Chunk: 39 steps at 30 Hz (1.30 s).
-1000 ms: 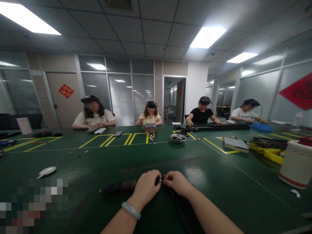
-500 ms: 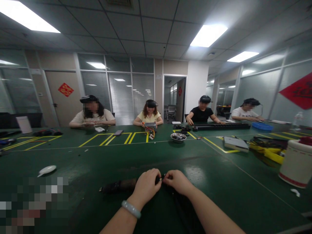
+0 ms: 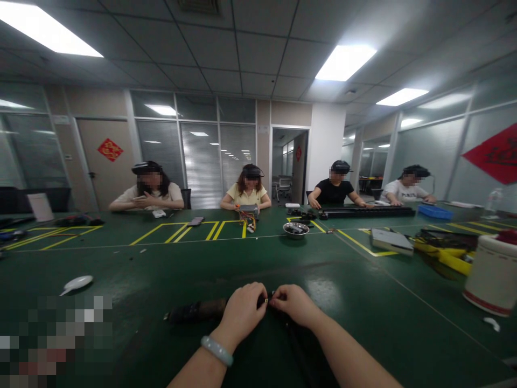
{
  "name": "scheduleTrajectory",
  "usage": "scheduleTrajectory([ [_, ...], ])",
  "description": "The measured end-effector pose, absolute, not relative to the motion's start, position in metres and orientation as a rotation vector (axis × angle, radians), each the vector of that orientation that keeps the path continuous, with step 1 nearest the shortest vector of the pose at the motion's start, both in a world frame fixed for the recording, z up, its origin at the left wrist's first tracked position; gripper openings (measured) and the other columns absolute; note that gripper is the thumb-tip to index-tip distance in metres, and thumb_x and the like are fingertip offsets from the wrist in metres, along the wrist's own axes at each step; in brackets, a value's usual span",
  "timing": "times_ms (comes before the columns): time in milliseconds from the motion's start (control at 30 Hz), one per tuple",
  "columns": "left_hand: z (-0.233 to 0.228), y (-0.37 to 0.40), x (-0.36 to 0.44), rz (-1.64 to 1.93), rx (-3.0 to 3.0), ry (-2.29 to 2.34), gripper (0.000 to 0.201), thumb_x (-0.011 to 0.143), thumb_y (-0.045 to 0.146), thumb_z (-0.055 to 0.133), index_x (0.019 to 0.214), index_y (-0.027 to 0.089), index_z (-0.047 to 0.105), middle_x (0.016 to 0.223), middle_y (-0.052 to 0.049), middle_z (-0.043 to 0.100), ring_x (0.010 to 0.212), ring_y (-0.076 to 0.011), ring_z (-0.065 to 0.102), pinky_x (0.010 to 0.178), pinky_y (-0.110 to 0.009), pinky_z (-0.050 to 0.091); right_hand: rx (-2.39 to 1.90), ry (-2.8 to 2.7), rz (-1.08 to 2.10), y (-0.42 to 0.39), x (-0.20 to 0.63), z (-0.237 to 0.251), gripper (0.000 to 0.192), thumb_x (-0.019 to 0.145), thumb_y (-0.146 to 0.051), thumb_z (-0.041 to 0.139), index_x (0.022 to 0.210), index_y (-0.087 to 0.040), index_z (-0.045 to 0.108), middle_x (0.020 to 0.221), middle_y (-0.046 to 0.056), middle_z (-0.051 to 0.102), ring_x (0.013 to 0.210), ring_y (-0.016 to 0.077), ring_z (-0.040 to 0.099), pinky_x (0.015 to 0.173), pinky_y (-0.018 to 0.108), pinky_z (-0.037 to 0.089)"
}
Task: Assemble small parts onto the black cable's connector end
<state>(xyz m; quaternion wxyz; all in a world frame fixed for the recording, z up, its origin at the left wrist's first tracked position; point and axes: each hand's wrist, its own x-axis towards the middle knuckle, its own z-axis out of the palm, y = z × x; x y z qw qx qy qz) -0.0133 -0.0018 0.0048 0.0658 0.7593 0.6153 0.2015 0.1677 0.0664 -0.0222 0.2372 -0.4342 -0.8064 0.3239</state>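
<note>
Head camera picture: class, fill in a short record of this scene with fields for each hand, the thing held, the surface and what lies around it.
left hand: left hand, bracelet on its wrist, closed on the dark object
right hand: right hand pinching a small part where the fingertips of both hands meet
thing held: long and dark, lying on the table; details too dim to tell
surface: green table with yellow tape lines
nearby: white spoon-like item to the left, metal bowl further back, white container at right
others: four people seated along the far side
</note>
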Motion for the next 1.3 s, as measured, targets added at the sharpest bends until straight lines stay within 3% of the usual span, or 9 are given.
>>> scheduleTrajectory([
  [767,0.0075,-0.0049,-0.0084,0.662,2.461,1.881,0.006,0.083,0.017,0.056,0.087,0.022,0.057,0.094,0.0,0.059,0.091,-0.0179,0.054,0.081,-0.03,0.038,-1.171,-2.21,0.856,0.07,0.1688,-0.0269,0.012,0.078,-0.028,0.067,0.082,-0.017,0.072,0.072,0.001,0.069,0.064,0.0129,0.06,0.055,0.019,0.037],
  [933,0.0065,-0.0036,-0.0091,0.71,2.401,1.878,0.016,0.083,0.018,0.057,0.098,0.024,0.057,0.1,-0.001,0.059,0.094,-0.0179,0.055,0.083,-0.03,0.038,-1.173,-2.208,0.865,0.0677,0.1698,-0.0237,0.013,0.079,-0.029,0.066,0.081,-0.018,0.072,0.072,0.001,0.069,0.063,0.0128,0.059,0.054,0.019,0.037],
  [1100,0.0051,-0.0026,-0.0094,0.703,2.42,1.855,0.008,0.083,0.018,0.055,0.089,0.022,0.058,0.096,-0.001,0.06,0.09,-0.0179,0.054,0.08,-0.03,0.038,-1.159,-2.211,0.875,0.0676,0.1702,-0.0234,0.013,0.079,-0.029,0.066,0.082,-0.019,0.072,0.073,0.001,0.07,0.064,0.0136,0.06,0.055,0.02,0.038],
  [1300,0.0074,-0.0044,-0.0082,0.682,2.433,1.826,0.014,0.082,0.015,0.054,0.093,0.023,0.059,0.101,0.0,0.059,0.094,-0.0171,0.054,0.083,-0.029,0.038,-1.141,-2.195,0.91,0.0725,0.17,-0.0309,0.014,0.078,-0.031,0.066,0.082,-0.019,0.071,0.074,0.001,0.071,0.065,0.014,0.061,0.055,0.02,0.039],
])
